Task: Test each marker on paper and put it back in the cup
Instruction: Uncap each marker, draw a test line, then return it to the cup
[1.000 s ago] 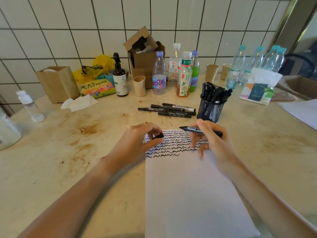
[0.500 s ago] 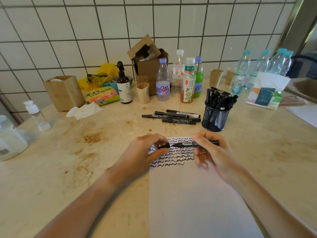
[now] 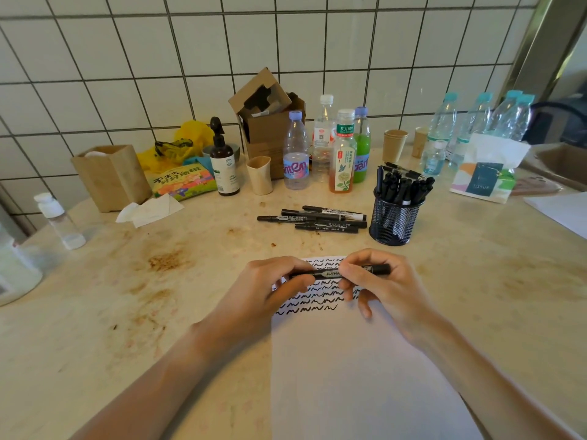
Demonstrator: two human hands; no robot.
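Two hands are seen in the head view, joined on one slim black marker [image 3: 330, 274] that is held level above the top of a white sheet of paper [image 3: 355, 369]. The left hand [image 3: 270, 290] is curled, its thumb and fingertips pinched on the marker's left end; whether a cap is seated there cannot be told. The right hand [image 3: 384, 287] is wrapped over the barrel, thumb and forefinger closed round it near the white printed label, the lower fingers loosely bent over the paper. Rows of wavy black ink strokes [image 3: 314, 301] are drawn across the paper's upper part, under the hands. A round black wire-mesh cup [image 3: 394, 222], packed with upright black markers, is set just beyond the right hand. A cluster of loose black markers [image 3: 313, 219] is laid flat just left of the cup. The paper is spread on a pale, mottled stone-like counter [image 3: 127, 312] marked with brown stains. Clear plastic bottles [image 3: 333, 150], a torn cardboard box [image 3: 270, 122] and a dark pump bottle [image 3: 224, 163] are lined up against a white tiled wall [image 3: 286, 42] with dark grout.
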